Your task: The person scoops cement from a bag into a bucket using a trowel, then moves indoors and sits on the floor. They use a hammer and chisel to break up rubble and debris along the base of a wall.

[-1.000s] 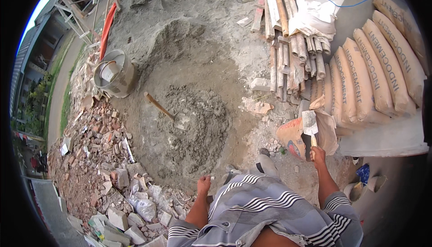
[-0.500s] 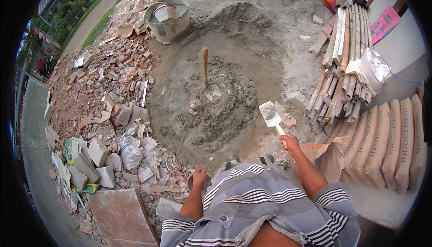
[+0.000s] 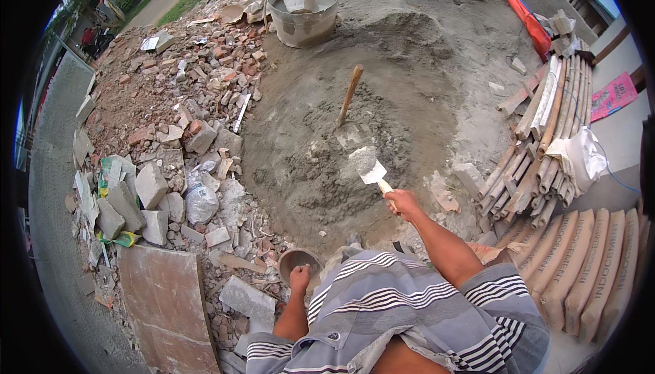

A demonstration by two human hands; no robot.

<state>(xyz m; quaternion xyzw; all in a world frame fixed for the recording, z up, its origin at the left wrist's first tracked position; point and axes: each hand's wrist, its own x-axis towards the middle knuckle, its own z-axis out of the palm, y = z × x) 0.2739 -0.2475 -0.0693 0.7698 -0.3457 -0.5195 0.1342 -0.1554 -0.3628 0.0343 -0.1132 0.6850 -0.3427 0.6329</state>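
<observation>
The left grip [image 3: 299, 278] is closed on a bowl [image 3: 289, 261] at its rim, while ahead-right of it the right grip [image 3: 400, 203] clasps a trowel [image 3: 379, 178] bearing grey powder [image 3: 361, 161] just ahead of that grip, with mortar [image 3: 311, 162], a leaning wooden handle [image 3: 350, 94] and a tub [image 3: 303, 31] successively farther ahead-left.

Brown paper cement sacks [image 3: 574, 268], right of right-hand fingers [image 3: 394, 199] and nearer body: dark capitals printed lengthwise, legible on several. Pink sign [image 3: 613, 96], farther right and beyond same fingers: small dark lettering, blurred.
</observation>
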